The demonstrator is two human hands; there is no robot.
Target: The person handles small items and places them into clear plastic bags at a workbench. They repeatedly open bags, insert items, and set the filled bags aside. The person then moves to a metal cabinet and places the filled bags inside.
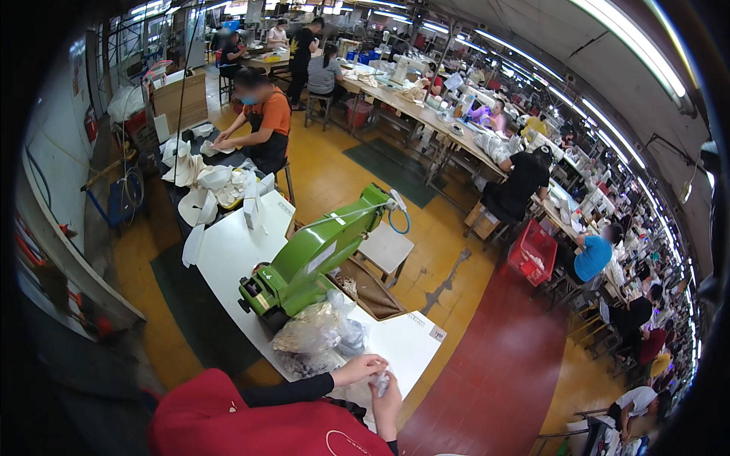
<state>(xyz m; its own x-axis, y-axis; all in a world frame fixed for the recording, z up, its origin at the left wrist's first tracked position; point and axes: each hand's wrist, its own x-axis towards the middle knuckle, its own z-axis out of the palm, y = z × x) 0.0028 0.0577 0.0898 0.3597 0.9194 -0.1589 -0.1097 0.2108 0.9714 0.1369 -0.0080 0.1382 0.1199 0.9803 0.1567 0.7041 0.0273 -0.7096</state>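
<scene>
Close in front of my body, over the near end of a white table (262,319), my two hands meet on a small crumpled clear plastic bag (379,381). My left hand (356,370) pinches it from the left with bent fingers. From the right and below, my right hand (388,400) has its fingers closed around it. What the bag contains is too small to make out. Just beyond my left hand lie larger clear plastic bags (310,330) with pale contents, heaped against the base of a green machine (319,251).
A brown bin (372,292) sits beside the machine. Ahead on the left, a person in orange (275,118) handles pale pieces next to a pile of white cup-shaped parts (217,178). A red crate (532,254) stands on the floor to the right, near workers along a long bench (411,106).
</scene>
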